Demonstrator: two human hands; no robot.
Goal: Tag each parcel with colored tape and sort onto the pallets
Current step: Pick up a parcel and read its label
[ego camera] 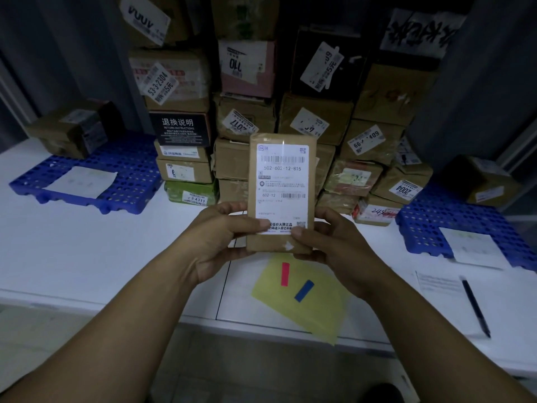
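Note:
I hold a small brown parcel (281, 181) upright above the white table (87, 251), its white shipping label facing me. My left hand (223, 237) grips its lower left edge, thumb on the label. My right hand (325, 242) grips the lower right edge the same way. Below the parcel a yellow sheet (313, 303) lies on the table with a red tape strip (285, 274) and a blue tape strip (304, 290) stuck on it. A blue pallet (128, 170) sits at the left and another blue pallet (430, 225) at the right.
A tall stack of labelled cardboard parcels (290, 117) fills the back of the table. Each pallet bears one brown box, left box (72, 129) and right box (482, 181), and a paper sheet. A black pen (476, 306) lies on papers at the right.

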